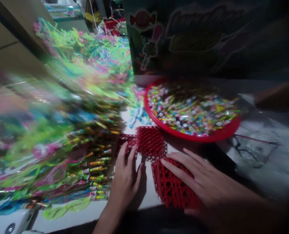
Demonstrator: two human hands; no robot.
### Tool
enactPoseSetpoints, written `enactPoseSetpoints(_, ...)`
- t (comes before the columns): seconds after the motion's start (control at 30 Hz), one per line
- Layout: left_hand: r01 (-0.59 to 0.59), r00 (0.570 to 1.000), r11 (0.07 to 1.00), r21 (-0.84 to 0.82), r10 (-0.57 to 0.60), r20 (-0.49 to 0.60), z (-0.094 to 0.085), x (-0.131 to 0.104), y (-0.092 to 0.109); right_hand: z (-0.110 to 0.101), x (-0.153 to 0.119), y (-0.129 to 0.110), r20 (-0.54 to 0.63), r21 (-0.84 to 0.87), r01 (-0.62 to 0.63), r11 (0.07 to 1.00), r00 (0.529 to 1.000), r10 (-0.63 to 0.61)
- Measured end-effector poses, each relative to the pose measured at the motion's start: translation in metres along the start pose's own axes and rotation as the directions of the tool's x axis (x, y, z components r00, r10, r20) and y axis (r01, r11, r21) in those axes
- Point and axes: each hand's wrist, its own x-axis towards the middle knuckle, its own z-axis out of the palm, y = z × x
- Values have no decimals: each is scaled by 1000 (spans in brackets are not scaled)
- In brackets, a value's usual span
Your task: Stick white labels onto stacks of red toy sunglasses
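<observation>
- Lying on the counter (83, 218) between and under the two hands are three red lattice racks: a near rack (167, 187), a middle rack (149, 141) just beyond it, and a left rack (129, 139) beside the middle one.
- The right hand (203, 182) lies over the near rack, its fingers stretched out and slightly apart.
- The left hand (125, 178) reaches over the left rack, fingers bent and apart; whether the tips touch it I cannot tell.
- Behind the racks sits a red basin (200, 138) full of small colourful pieces, too blurred to make out.
- Left of the hands, tubes (99, 169) of coloured beads lie in a row beside bright plastic glasses (56, 172).
- To the right are spectacles (256, 140) and clear plastic (264, 165).
- A dark printed box (208, 61) stands behind the basin.
- A white device (10, 221) lies at the lower left.
</observation>
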Motion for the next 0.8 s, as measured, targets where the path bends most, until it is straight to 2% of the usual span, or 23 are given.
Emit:
enactPoseSetpoints(0.13, 8, 1000, 988, 152, -6, -14, 14, -6, -2, 10, -3, 8, 14, -55, 31, 998, 999, -31)
enactPoseSetpoints(0.23, -23, 999, 974, 227, 30, -27, 17, -16, -2, 14, -2, 10, 29, -114, 100, 988, 995, -98)
enactPoseSetpoints(0.4, -64, 996, 969, 239, 75, -38, 1, -34, 5, 9, 1, 23, 15, -128, 204, 971, 979, -204)
enactPoseSetpoints(0.5, -50, 998, 978, 203, 56, -26, -10, -42, 8, -2, 7, 30, -51, -127, 210, 969, 975, -218)
enactPoseSetpoints(0.57, -21, 999, 978, 205, 26, -22, -12, -42, 10, -10, 13, 31, -82, -102, 228, 968, 968, -237)
enactPoseSetpoints(0.7, 49, 998, 973, 225, -39, -47, 2, -34, 14, -20, 24, 29, -61, -7, 275, 961, 960, -275)
enactPoseSetpoints(0.8, 89, 994, 972, 218, -74, -77, 13, -28, 18, -22, 26, 27, -27, 14, 248, 969, 969, -247)
